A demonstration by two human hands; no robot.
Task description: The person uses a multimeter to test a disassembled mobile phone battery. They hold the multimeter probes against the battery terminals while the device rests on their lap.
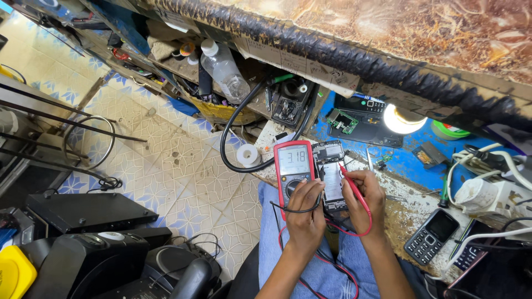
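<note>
Hemmed at nine o'clock by red multimeter, at three by keypad phone; open tiled floor beyond nine.

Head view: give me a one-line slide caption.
Left hand and right hand press black and red probes to an opened phone beside a red multimeter.

Just left of centre in the frame, beside my left hand, stands the red multimeter with its pale grey rectangular screen lit with dark digits. At lower right lie a grey keypad phone with a small dark blank screen and, at the frame's lower right edge, a second phone partly hidden. In the upper middle, a clear plastic bottle with a white cap lies on the shelf, bearing no label that I can make out.
</note>
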